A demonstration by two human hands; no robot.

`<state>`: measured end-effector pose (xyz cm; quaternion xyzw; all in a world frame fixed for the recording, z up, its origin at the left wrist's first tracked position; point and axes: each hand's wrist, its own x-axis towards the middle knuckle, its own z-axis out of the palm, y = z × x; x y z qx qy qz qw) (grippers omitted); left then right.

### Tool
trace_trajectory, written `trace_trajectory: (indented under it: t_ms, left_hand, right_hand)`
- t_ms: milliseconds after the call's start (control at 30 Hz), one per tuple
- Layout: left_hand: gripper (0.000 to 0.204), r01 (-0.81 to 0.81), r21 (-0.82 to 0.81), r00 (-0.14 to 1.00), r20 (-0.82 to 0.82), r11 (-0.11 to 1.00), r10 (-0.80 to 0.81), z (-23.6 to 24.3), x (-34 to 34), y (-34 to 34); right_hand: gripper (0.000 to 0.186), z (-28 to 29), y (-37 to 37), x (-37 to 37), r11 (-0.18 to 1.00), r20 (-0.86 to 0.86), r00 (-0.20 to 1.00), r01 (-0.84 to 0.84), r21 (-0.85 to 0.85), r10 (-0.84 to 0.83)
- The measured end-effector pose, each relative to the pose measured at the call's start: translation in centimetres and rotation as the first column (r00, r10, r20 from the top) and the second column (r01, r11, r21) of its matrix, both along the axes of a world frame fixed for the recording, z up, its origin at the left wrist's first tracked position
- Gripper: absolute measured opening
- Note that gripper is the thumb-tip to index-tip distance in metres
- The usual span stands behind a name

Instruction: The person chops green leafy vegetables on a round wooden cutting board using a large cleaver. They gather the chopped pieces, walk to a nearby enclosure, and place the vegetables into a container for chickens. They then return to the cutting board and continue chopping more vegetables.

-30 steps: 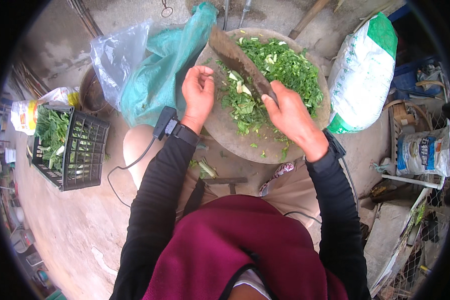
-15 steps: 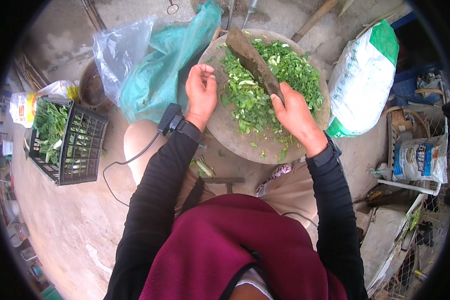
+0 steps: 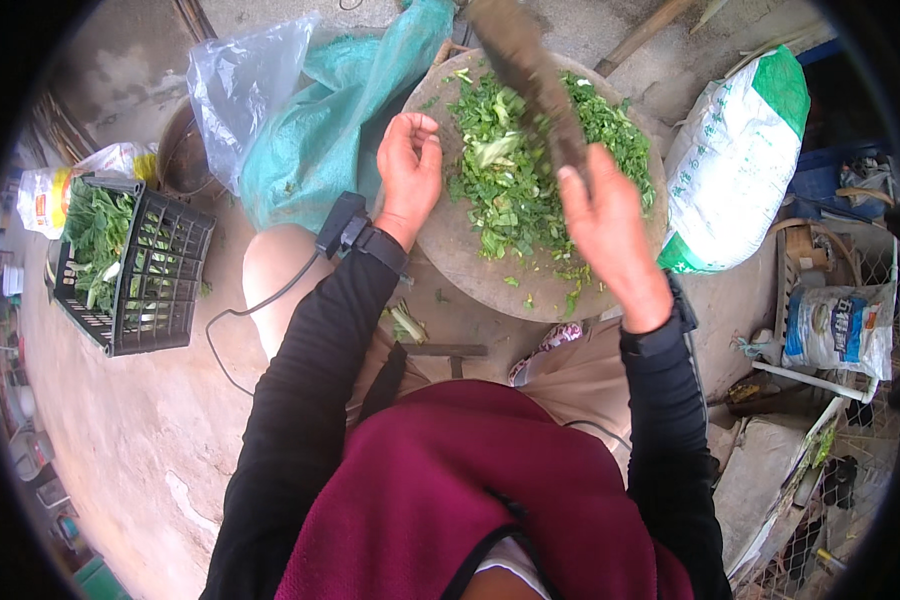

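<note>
My right hand (image 3: 615,225) is wrapped round the handle end of a cleaver (image 3: 530,80), its broad, dark blade blurred by motion and raised over the greens. Under it, chopped leafy greens (image 3: 495,190) with pale stem pieces spread across a round chopping block (image 3: 460,265). The blade hides part of the pile. Beside the block's left edge hovers my left hand (image 3: 408,170), fingers curled in loosely, with nothing seen in them. It is apart from the greens.
A black plastic crate (image 3: 160,270) of uncut greens stands at the left. Teal and clear plastic bags (image 3: 315,130) lie beyond my left hand. A white and green sack (image 3: 735,160) stands close to the block's right. Stem scraps (image 3: 405,325) lie on the floor between my legs.
The cleaver has swung up and slightly right with my right hand, and its blade is now blurred. My left hand stays curled beside the block, shifted only slightly.
</note>
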<state>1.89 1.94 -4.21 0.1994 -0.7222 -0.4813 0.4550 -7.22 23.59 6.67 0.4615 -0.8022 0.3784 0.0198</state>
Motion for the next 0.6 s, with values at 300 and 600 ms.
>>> trace_trajectory:
  t_ms: [300, 600]
  left_hand:
    - [0.016, -0.029, -0.034, 0.999, 0.017, 0.999, 0.029, 0.3, 0.1, 0.2]
    - [0.021, 0.010, -0.024, 1.000, -0.003, 1.000, -0.010, 0.4, 0.0, 0.7]
  right_hand:
    - [0.018, 0.4, -0.8, 1.1, 0.984, 0.133, 0.991, -0.058, 0.167, 0.035]
    - [0.017, 0.4, -1.2, -1.4, 0.994, -0.006, 0.999, 0.035, 0.101, -0.035]
